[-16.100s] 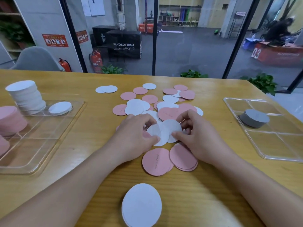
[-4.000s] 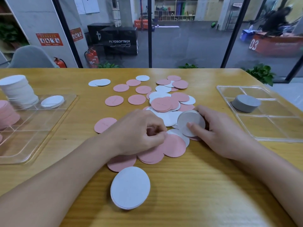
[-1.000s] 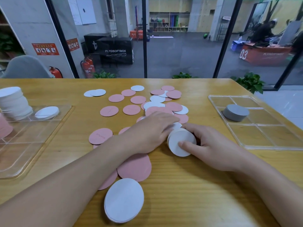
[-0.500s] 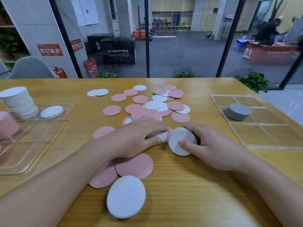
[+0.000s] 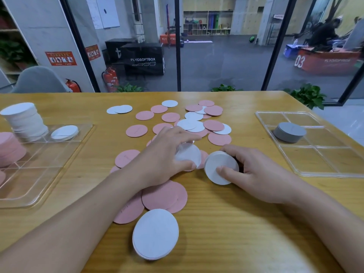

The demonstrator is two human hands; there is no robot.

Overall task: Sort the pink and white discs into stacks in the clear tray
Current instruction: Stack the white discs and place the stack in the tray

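Pink and white discs (image 5: 213, 125) lie scattered across the middle of the wooden table (image 5: 236, 223) in front of you, some overlapping. Your left hand (image 5: 167, 154) has its fingers curled over a white disc (image 5: 190, 154), thumb under its near edge and fingertips on its far edge, lifting it tilted off the pile. Your right hand (image 5: 254, 170) grips a short stack of white discs (image 5: 220, 167) held on edge, thumb pressed flat against the face turned toward you and the other fingers wrapped round behind it. The two white pieces sit just beside each other. Near the table's front edge rests another small white stack (image 5: 155, 233), touching two large pink discs (image 5: 164, 196) that lie partly under your left forearm. To your left stands the clear tray (image 5: 59, 160), holding a tall white stack (image 5: 24, 121) in a far compartment, a low white stack (image 5: 64, 133) beside it, and a pink stack (image 5: 9, 148) nearer you. To your right a second clear tray (image 5: 325, 166) holds one grey stack (image 5: 289, 132).
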